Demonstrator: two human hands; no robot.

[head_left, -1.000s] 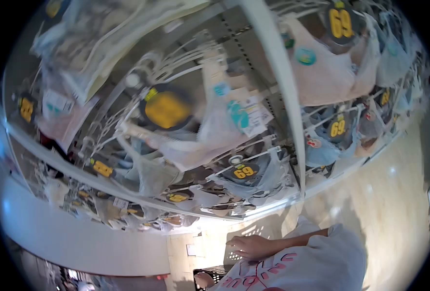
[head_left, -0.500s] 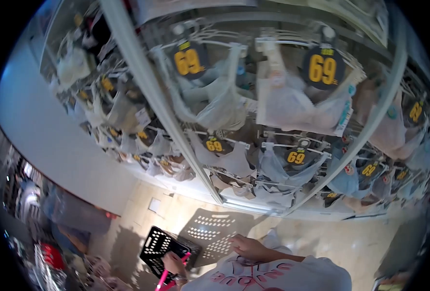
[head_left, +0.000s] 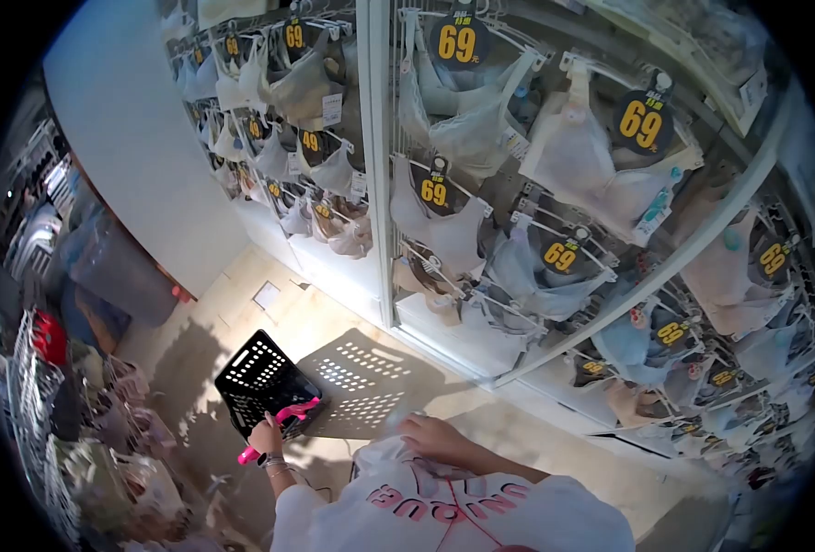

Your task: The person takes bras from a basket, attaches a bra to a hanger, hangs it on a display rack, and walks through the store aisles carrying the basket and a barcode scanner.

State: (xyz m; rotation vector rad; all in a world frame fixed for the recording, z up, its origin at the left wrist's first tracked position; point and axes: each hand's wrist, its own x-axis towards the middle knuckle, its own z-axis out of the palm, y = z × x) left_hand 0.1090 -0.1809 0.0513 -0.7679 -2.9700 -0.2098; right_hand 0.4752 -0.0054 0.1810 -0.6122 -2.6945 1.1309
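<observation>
My left hand (head_left: 265, 436) is closed around the bright pink handle (head_left: 295, 410) of a black shopping basket (head_left: 258, 363). The basket hangs tilted over the floor, and its perforated wall faces me. What lies inside it is too dark to make out. In front of my white printed shirt (head_left: 453, 501), my right hand (head_left: 433, 438) is held with its fingers curled. Something pale shows near the fingertips, but I cannot tell whether it is clothing or a held thing. Bras (head_left: 467, 115) on hangers fill the wall rack ahead, apart from both hands.
Round price tags (head_left: 458, 41) marked 69 hang among the bras. A white upright post (head_left: 377, 166) divides the rack. More garments hang on a rack (head_left: 141, 474) at the lower left. A pale wall panel (head_left: 136, 156) stands beyond the tiled floor (head_left: 242, 276).
My view has turned to the right, so the rack's side section shows more. The basket and my left hand appear further left in view. Both hands keep about the same pose.
</observation>
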